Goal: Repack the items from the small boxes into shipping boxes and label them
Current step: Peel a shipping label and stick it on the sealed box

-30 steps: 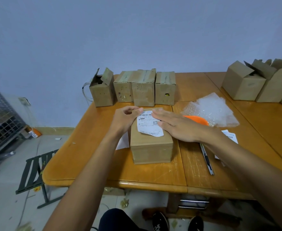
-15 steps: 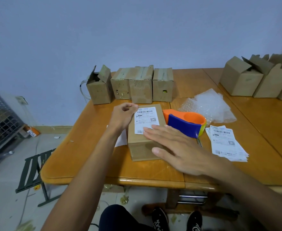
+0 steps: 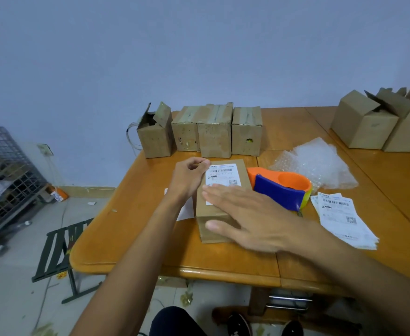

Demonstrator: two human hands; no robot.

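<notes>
A brown shipping box [image 3: 205, 214] lies on the wooden table [image 3: 150, 238] in front of me, with a white barcode label [image 3: 223, 174] stuck on its top. My left hand [image 3: 189, 177] rests against the box's far left edge, fingers curled, thumb and forefinger at the label's corner. My right hand [image 3: 250, 217] lies flat with straight fingers over the near part of the box top and the label's lower end. Several small worn boxes [image 3: 214, 134] stand in a row behind, the leftmost one [image 3: 154, 135] with open flaps.
An orange and blue tape dispenser [image 3: 281, 187] sits right of the box. A stack of labels [image 3: 342, 219] and bubble wrap [image 3: 318, 163] lie further right. Open cardboard boxes [image 3: 369, 122] stand at the far right. A folding stool [image 3: 58, 253] and wire rack [image 3: 2, 180] are on the floor left.
My right hand has slid from the label's far part down toward me along the box top, uncovering the label, the tape dispenser and the label stack. My left hand stayed at the box's corner.
</notes>
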